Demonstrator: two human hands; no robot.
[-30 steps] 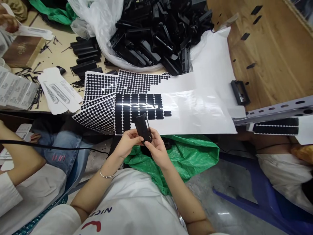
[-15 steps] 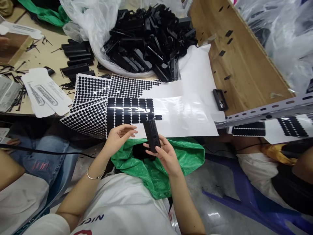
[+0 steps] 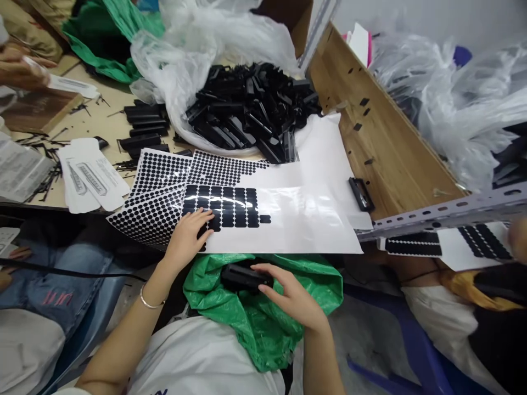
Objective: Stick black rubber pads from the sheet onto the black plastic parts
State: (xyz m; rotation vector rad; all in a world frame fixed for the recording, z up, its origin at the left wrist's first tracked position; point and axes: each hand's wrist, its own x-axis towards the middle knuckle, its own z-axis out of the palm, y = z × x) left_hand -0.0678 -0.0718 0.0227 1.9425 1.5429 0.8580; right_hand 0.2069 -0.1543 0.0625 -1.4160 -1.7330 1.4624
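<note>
My left hand (image 3: 190, 237) rests with fingers spread on a white sheet (image 3: 288, 219) carrying black oblong stickers (image 3: 226, 206), at the table's near edge. My right hand (image 3: 290, 294) lies over a green plastic bag (image 3: 263, 307) in my lap. Its fingers close on a black plastic part (image 3: 244, 277) lying sideways in the bag's mouth. Sheets of round black dot stickers (image 3: 158, 186) overlap to the left of the oblong ones.
A clear bag holds a heap of black plastic parts (image 3: 251, 112) at the back of the table. A wooden board (image 3: 379, 131) slopes at right, with a metal rail (image 3: 444, 211) below it. Printed card sleeves (image 3: 88, 175) lie left. Other people sit on both sides.
My right hand has lowered the black part from in front of the sticker sheet into the green bag. My left hand let go of it and moved onto the oblong stickers.
</note>
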